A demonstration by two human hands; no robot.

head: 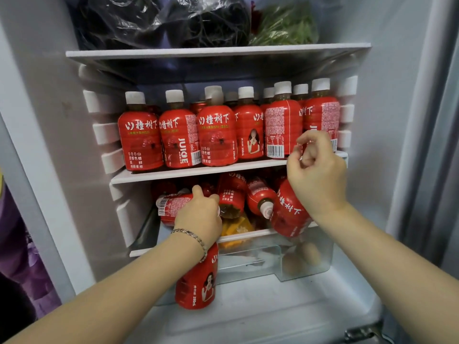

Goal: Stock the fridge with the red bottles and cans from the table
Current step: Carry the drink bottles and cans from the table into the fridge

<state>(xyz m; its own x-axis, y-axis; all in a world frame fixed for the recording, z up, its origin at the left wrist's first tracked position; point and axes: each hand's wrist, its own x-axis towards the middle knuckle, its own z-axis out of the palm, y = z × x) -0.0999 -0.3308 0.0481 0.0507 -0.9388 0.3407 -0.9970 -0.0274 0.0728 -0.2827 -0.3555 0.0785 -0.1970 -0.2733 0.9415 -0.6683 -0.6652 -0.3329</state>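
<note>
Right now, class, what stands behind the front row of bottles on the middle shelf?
A second row: more white caps and one red can show above the front row. Their bodies, and anything deeper, are covered.

On the middle shelf (198,173): red bottles (142,142), standing in rows. Above it, on the top shelf (218,52): bags of greens (285,28). Below it, on the lower shelf (238,237): more red bottles (258,194), lying in a pile.

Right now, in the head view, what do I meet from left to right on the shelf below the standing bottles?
Lying bottle with the barcode → left hand, gripping a hanging bottle → orange packet → bottle with its white cap toward the camera → tilted bottle.
</note>
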